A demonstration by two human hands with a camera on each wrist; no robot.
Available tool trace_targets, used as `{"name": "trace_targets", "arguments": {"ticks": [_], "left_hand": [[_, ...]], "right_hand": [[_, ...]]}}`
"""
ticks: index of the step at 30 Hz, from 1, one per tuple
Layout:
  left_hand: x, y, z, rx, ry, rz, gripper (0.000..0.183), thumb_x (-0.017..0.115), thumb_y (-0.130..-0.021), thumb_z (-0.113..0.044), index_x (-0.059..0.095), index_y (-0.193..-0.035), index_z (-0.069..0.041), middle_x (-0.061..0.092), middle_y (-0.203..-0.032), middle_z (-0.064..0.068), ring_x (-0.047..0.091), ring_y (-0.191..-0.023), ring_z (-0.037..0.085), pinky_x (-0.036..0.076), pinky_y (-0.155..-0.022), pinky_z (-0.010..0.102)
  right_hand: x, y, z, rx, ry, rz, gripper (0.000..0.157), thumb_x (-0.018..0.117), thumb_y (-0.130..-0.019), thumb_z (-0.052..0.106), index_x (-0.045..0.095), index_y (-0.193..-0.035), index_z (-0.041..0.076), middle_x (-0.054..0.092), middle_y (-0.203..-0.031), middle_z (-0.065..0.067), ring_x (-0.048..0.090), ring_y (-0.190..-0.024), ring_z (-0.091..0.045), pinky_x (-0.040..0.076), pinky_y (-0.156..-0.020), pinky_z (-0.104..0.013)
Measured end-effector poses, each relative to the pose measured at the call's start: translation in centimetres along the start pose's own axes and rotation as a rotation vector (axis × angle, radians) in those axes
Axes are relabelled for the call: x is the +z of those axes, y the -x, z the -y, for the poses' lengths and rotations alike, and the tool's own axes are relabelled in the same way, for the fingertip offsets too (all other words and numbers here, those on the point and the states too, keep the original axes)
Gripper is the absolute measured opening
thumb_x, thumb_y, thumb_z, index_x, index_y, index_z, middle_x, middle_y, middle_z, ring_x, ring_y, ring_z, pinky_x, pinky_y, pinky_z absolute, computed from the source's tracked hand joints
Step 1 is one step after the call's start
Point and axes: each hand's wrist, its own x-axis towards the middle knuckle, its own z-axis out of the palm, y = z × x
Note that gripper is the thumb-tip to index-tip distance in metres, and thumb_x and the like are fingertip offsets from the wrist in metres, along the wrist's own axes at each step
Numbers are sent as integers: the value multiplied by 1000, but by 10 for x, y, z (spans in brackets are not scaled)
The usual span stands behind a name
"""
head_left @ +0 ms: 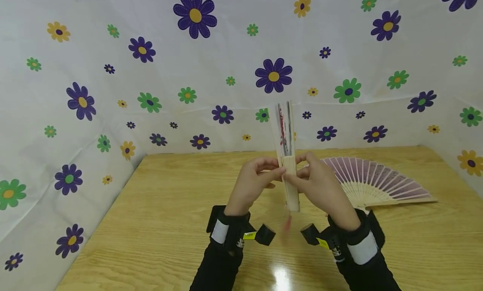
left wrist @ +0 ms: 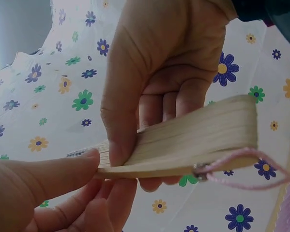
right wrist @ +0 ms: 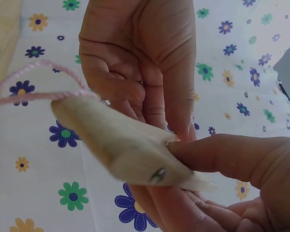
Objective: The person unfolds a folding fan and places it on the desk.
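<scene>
A pale wooden folding fan (head_left: 291, 186) is held upright above the table, nearly folded, with red and dark markings on its upper leaf. My left hand (head_left: 253, 181) pinches its left side between thumb and fingers. From the opposite side my right hand (head_left: 321, 183) pinches the ribs at about the same height. A pink tassel (head_left: 288, 223) hangs blurred below the fan's lower end. In the left wrist view the stacked ribs (left wrist: 207, 130) and a metal rivet (left wrist: 201, 171) show, with a pink cord loop (left wrist: 232, 157) there. The right wrist view shows the fan (right wrist: 118, 140) slightly blurred.
A spread purple fan (head_left: 383, 184) with pale ribs lies on the wooden table (head_left: 170, 224), behind and right of my right hand. White cloth (head_left: 234, 56) printed with flowers stands behind the table and along its sides. Black camera mounts sit on both wrists.
</scene>
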Motion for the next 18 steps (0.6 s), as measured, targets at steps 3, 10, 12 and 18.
{"name": "trace_targets", "arguments": {"ticks": [3, 10, 12, 18], "left_hand": [[1, 1, -1, 1, 4, -13, 20, 65, -89, -16, 65, -102, -1, 65, -97, 12, 64, -81, 19, 54, -67, 32], [2, 2, -2, 32, -27, -25, 19, 64, -89, -12, 66, -101, 2, 65, -94, 16, 65, -79, 21, 54, -68, 32], [2, 2, -2, 37, -37, -26, 18, 64, -89, -11, 66, -101, 2, 65, -94, 16, 65, -80, 21, 54, -68, 33], [1, 3, -4, 33, -48, -44, 19, 65, -88, -11, 66, -102, 2, 65, -94, 16, 67, -79, 22, 55, -66, 32]], "right_hand": [[-1, 0, 1, 2, 10, -15, 36, 64, -90, 16, 45, -114, -3, 70, -92, -22, 60, -71, -23, 41, -54, -30], [0, -1, -1, -61, 47, -50, 27, 66, -88, 24, 68, -94, -2, 71, -86, -17, 65, -76, -25, 49, -55, -33], [0, -1, -1, -75, 56, -67, 25, 67, -88, 23, 70, -89, -2, 71, -83, -15, 63, -72, -23, 45, -52, -31], [0, -1, -1, -76, 81, -104, 23, 67, -86, 21, 69, -89, -2, 69, -76, -11, 50, -58, -15, 36, -46, -29]]}}
